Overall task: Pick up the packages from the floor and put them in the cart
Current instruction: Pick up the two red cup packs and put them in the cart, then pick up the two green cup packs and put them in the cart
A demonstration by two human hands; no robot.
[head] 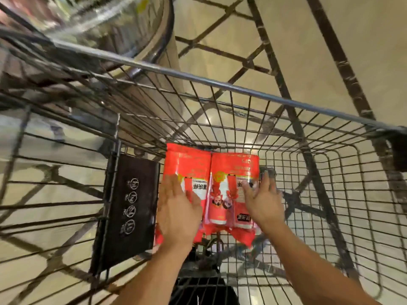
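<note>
Red packages (211, 186) with printed labels, lying flat in cart (253, 93).

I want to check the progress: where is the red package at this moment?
In the head view, the red package lies inside the wire cart, mid-frame, just right of the black flap, with the left hand and right hand over it.

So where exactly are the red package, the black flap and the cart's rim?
red package (222, 164): head view, upper printed face.
black flap (130, 208): head view, middle, by the round symbols.
cart's rim (198, 77): head view, far top bar.
</note>
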